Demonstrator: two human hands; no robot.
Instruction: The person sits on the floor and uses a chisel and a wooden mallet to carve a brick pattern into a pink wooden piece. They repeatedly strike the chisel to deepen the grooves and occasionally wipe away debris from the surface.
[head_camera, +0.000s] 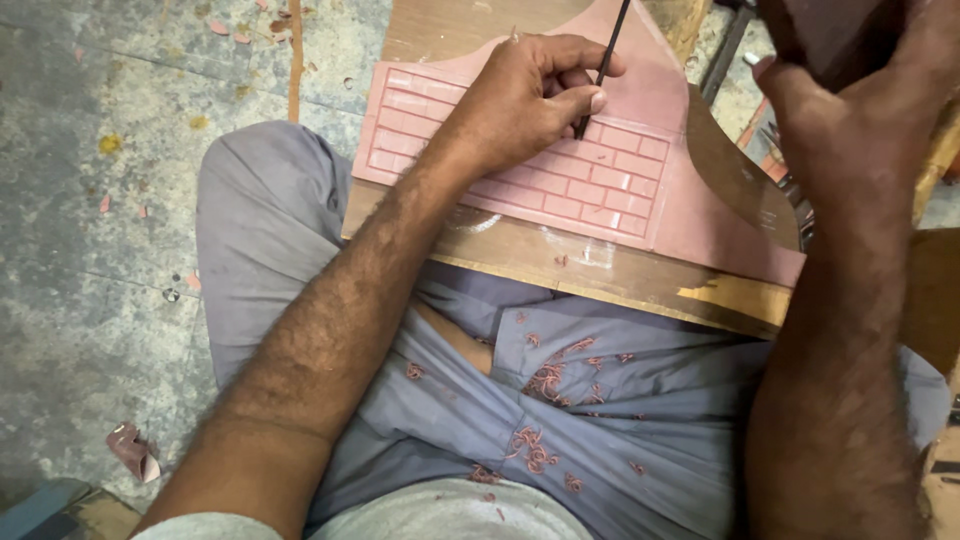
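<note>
Two bare hands at work over a wooden board (560, 262) resting across the person's lap. Left hand (535, 100): fingers closed around a thin dark tool (606, 62), pinched between thumb and forefinger, its lower end touching the pink carved slab (600, 180). Slab lies flat on the board, upper edge curved, front face cut into a brick-like grid of raised rectangles; the tool's tip sits at the top row of that grid. Right hand (850, 110): raised at the slab's right side, close to the lens and partly out of frame; cannot tell how its fingers stand or whether they hold anything. Grey trousers (600, 400) below the board, sprinkled with curled pink shavings (540, 385). Concrete floor (100, 200) to the left, with scattered pink chips and a crumpled pink scrap (135, 450).
</note>
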